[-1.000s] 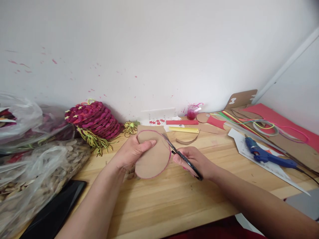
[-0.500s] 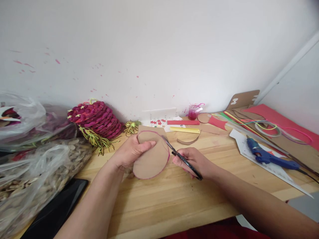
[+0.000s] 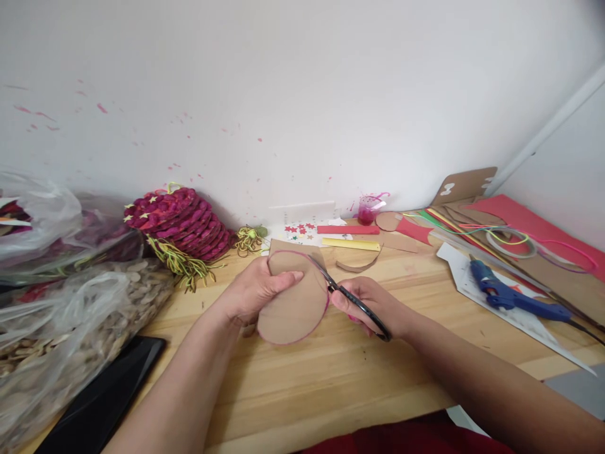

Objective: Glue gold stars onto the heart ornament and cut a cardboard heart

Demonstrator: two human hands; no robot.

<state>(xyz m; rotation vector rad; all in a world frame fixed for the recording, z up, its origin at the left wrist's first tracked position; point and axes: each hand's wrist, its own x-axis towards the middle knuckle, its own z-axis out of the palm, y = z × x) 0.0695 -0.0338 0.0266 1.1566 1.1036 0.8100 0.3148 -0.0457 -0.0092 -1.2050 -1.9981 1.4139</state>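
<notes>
My left hand point(image 3: 253, 291) pinches a brown cardboard piece point(image 3: 295, 302) with a pink oval line drawn on it, thumb on top, held just above the wooden table point(image 3: 331, 378). My right hand point(image 3: 373, 306) grips black scissors point(image 3: 352, 299). The scissor blades sit at the upper right edge of the oval, along the pink line. An uncut corner of cardboard sticks up behind the oval.
At the left lie plastic bags point(image 3: 57, 302) of dried petals, a stack of dark red woven discs point(image 3: 182, 221) and a black tablet point(image 3: 101, 391). A blue glue gun point(image 3: 510, 296), coloured paper strips, cords and cardboard sheets point(image 3: 534, 246) fill the right side. A curved cardboard offcut point(image 3: 357, 265) lies behind.
The scissors have crept a little further along the pink line at the oval's upper right. Both hands and the cardboard shifted slightly right; the view moved a little.
</notes>
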